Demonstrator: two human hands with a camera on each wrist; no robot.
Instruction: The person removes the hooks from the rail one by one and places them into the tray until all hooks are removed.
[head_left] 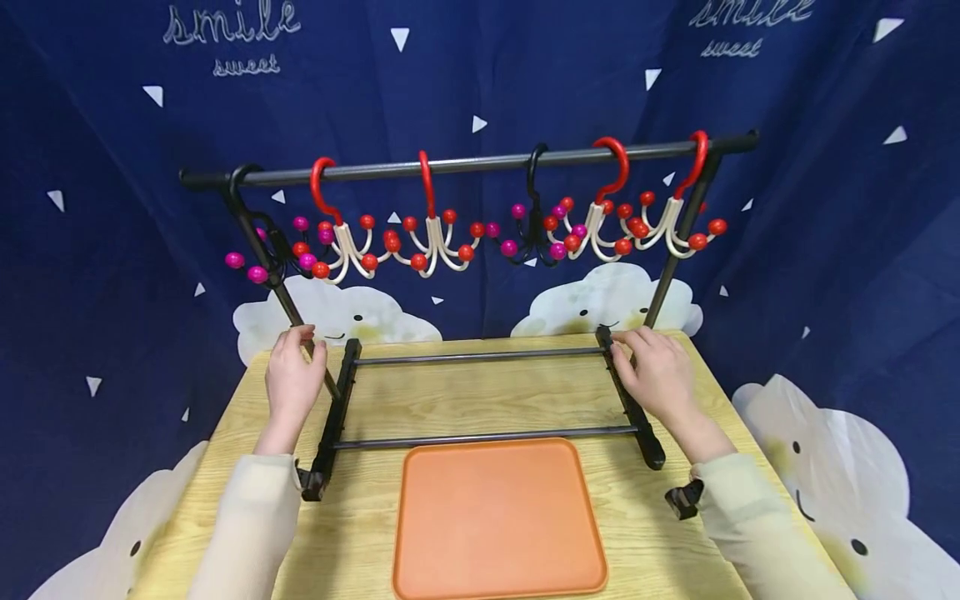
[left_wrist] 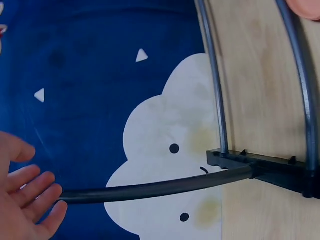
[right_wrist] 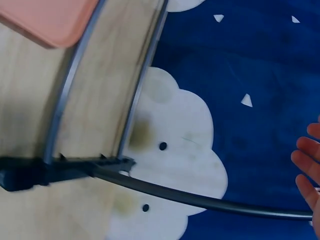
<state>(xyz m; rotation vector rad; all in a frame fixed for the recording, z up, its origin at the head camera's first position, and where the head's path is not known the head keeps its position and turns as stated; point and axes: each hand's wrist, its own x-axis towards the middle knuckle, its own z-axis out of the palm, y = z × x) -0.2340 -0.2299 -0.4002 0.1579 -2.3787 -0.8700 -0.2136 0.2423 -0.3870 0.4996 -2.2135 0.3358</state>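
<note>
A dark rack stands on the table, its metal top bar (head_left: 487, 163) carrying several claw-shaped hangers. Red-hooked ones such as the red and white hanger (head_left: 432, 229) end in red balls; a black hanger (head_left: 536, 225) at centre right and another black hanger (head_left: 276, 242) at far left have pink balls. My left hand (head_left: 292, 382) is beside the left upright (head_left: 288, 302), fingers loosely spread in the left wrist view. By the right upright (head_left: 663, 287) my right hand (head_left: 660, 373) holds its fingers relaxed. Contact with either pole cannot be told for certain.
An orange tray (head_left: 498, 521) lies in front of the rack's lower crossbar (head_left: 487, 437). The black feet, such as the left foot (head_left: 337, 425), rest on the wooden table (head_left: 480, 396). A blue curtain (head_left: 480, 75) with white clouds hangs behind and around.
</note>
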